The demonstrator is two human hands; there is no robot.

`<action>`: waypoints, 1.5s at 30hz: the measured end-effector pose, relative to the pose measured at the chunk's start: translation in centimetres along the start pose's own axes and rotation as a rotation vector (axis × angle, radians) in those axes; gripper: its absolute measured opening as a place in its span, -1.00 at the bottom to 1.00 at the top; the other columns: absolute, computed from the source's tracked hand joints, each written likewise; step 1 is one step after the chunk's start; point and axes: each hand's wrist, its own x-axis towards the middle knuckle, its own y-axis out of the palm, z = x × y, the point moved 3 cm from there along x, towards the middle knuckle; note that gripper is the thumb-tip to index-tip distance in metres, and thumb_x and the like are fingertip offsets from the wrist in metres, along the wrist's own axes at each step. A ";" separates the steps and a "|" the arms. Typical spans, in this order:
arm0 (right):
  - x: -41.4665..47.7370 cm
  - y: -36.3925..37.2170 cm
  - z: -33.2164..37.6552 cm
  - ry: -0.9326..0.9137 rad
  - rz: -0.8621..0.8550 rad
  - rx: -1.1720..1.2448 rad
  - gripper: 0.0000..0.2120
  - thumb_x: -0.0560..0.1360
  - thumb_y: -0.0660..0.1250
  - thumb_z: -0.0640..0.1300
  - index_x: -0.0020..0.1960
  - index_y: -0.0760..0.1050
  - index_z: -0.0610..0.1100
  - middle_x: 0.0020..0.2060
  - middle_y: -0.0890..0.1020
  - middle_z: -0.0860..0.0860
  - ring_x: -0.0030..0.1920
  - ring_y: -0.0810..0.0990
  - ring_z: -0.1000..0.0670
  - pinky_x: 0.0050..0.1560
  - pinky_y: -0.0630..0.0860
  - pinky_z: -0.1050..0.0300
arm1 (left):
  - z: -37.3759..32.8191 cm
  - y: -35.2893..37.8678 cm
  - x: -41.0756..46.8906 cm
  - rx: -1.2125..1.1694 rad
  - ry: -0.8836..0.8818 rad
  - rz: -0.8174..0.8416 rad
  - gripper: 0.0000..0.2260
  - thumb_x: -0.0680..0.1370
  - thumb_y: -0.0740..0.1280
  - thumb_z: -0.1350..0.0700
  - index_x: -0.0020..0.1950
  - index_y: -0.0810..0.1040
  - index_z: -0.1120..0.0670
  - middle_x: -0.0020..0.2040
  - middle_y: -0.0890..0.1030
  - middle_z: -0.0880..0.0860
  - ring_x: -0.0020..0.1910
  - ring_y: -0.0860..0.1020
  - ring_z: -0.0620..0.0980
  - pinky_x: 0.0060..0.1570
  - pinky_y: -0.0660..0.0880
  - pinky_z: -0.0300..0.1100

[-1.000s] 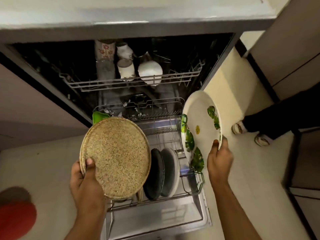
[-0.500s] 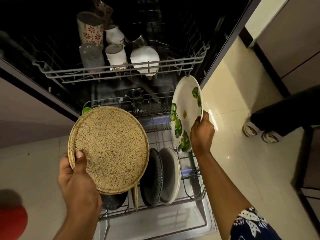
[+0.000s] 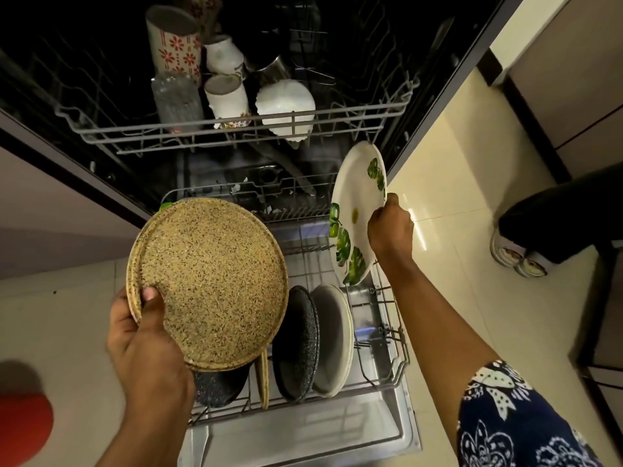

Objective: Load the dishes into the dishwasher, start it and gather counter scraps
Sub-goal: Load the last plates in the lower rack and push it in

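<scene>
**While both hands are carrying plates, the leaf plate is closing in on the rack**

Since a second ago the right hand is bringing the leaf plate in from over the floor tiles toward the right side of the lower rack. The plate is now turning nearly edge-on and standing upright, with its bottom edge hanging just above the open tines at centre right of the frame. It is not seated yet. The left hand is barely moving and is keeping the speckled plate parked over the left half of the rack.

Meaning for the task: loading is mid-way, and the leaf plate looks to be going in next, behind the grey plate and the dark plate already slotted. Starting the machine and gathering scraps are both pending.

Grip:
- The right hand is clamping the leaf plate's right rim, fingers curled around the edge.
- The left hand is pinching the speckled plate at its lower left rim, thumb on the face and fingers behind. A second rim is showing there, so it is possibly holding two stacked; I cannot tell.

The upper rack at the top of the frame is holding cups, and neither hand is touching it.
</scene>
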 end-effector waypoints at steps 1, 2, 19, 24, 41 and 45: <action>-0.1 0.1 0.0 -0.007 0.026 -0.010 -0.69 0.57 0.14 -0.22 0.30 0.32 -0.24 0.09 0.57 -0.19 0.04 0.57 -0.25 -0.06 0.52 -0.04 | 0.0 0.1 -0.1 0.002 0.004 -0.002 -0.88 0.62 0.20 0.11 -0.04 0.50 -0.05 -0.18 0.63 -0.23 -0.13 0.53 -0.30 0.08 0.45 -0.20; -0.2 0.4 0.0 -0.019 0.052 -0.018 -0.68 0.57 0.16 -0.21 0.31 0.30 -0.23 0.09 0.58 -0.17 0.02 0.58 -0.23 -0.08 0.53 -0.03 | 0.1 0.2 -0.3 0.004 0.003 -0.008 -0.88 0.62 0.20 0.12 -0.03 0.50 -0.05 -0.21 0.62 -0.25 -0.16 0.53 -0.33 0.04 0.45 -0.24; 4.4 3.4 2.1 -0.065 0.189 -0.211 -0.60 0.52 0.22 -0.21 0.35 0.35 -0.19 0.18 0.55 -0.18 0.15 0.54 -0.24 0.10 0.51 -0.08 | 0.8 0.0 -1.6 0.026 -0.066 0.002 -0.87 0.62 0.20 0.10 0.01 0.54 -0.05 -0.15 0.66 -0.19 -0.05 0.57 -0.18 -0.03 0.59 -0.14; 4.8 3.5 2.0 -0.079 0.166 -0.258 -0.62 0.53 0.20 -0.18 0.34 0.36 -0.18 0.16 0.56 -0.18 0.14 0.54 -0.25 0.08 0.52 -0.09 | 1.0 -0.4 -1.6 0.010 -0.076 0.024 -0.78 0.62 0.20 0.12 0.25 0.49 0.08 -0.11 0.65 -0.13 -0.09 0.59 -0.19 -0.10 0.59 -0.22; -16.1 2.6 -5.4 0.275 0.614 1.020 -0.60 0.37 0.42 -0.07 0.18 0.51 -0.16 0.00 0.67 -0.06 0.04 0.63 -0.11 0.09 0.57 0.01 | 3.5 -3.6 -5.4 0.045 -0.174 0.324 -0.85 0.48 0.34 -0.03 -0.07 0.55 0.03 -0.24 0.67 -0.09 -0.23 0.62 -0.14 -0.16 0.56 -0.07; -20.6 0.2 -9.8 0.430 0.576 1.180 -0.69 0.30 0.43 -0.20 0.02 0.54 -0.22 -0.15 0.68 -0.16 -0.17 0.66 -0.14 -0.13 0.63 -0.02 | 4.8 -5.7 -7.4 0.231 -0.189 0.553 -0.83 0.51 0.32 -0.02 0.04 0.56 0.02 0.02 0.65 0.08 0.05 0.61 0.08 0.09 0.53 0.10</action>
